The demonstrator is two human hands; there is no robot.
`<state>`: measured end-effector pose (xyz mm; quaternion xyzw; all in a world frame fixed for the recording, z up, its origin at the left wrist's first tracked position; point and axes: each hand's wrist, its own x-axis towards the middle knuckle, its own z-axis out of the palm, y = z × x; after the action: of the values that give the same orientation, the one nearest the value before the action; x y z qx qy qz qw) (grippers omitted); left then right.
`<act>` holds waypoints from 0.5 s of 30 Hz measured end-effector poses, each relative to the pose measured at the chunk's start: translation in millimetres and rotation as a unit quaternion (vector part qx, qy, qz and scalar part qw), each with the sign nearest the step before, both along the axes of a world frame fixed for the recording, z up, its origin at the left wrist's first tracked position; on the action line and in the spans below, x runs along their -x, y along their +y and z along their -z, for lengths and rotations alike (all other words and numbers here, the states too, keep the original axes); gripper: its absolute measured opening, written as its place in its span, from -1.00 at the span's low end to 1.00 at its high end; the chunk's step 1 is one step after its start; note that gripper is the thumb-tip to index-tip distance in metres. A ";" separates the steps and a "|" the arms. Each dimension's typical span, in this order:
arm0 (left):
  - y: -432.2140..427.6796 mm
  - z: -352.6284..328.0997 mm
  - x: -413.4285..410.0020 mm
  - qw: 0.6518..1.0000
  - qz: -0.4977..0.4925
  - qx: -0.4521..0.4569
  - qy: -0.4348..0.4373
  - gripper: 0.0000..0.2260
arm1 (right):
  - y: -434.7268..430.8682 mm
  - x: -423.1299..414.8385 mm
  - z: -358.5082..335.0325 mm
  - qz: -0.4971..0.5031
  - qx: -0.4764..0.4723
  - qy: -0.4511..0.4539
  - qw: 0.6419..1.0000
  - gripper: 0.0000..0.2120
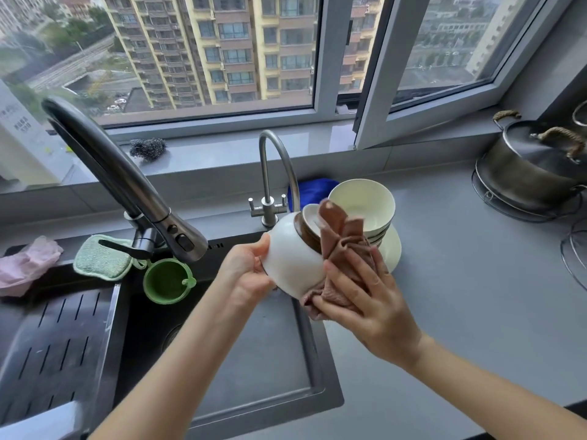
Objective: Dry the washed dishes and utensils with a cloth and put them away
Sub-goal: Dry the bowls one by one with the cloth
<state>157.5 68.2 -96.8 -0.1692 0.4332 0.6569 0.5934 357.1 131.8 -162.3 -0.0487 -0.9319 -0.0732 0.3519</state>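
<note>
over sink: white, brown-rimmed bowl

At the left edge of the frame, a white container stands on the window sill and carries some lines of small grey print, but the characters are too blurred to read. The dark faucet head shows only plain buttons. No other text, brand or number is legible anywhere.

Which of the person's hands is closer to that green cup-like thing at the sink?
Left. The left hand holds the white bowl just right of the green cup; the right hand, with the brown cloth, is farther right.
</note>
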 end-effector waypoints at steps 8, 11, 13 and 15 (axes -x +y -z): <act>-1.2 1.2 -8.8 0.991 0.009 -0.108 -0.082 -0.66 | -1.4 6.4 -26.8 -0.021 0.192 0.180 0.965 -0.76; -1.2 1.1 -23.7 0.990 0.008 -0.117 -0.081 -0.76 | -4.6 -1.9 -30.0 0.001 0.376 0.271 0.886 -0.82; 0.2 1.5 -29.5 0.990 0.009 -0.119 -0.070 -0.79 | -1.5 -9.6 -40.4 -0.018 0.519 0.271 0.810 -0.74; 2.0 4.2 -30.5 0.988 0.007 -0.139 -0.060 -0.54 | 9.6 -18.6 -52.0 -0.064 0.661 0.244 0.707 -0.62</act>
<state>188.0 70.2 -101.1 -0.1212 0.3018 0.6953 0.6409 375.7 141.4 -110.3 -0.2250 -0.6240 0.5988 0.4487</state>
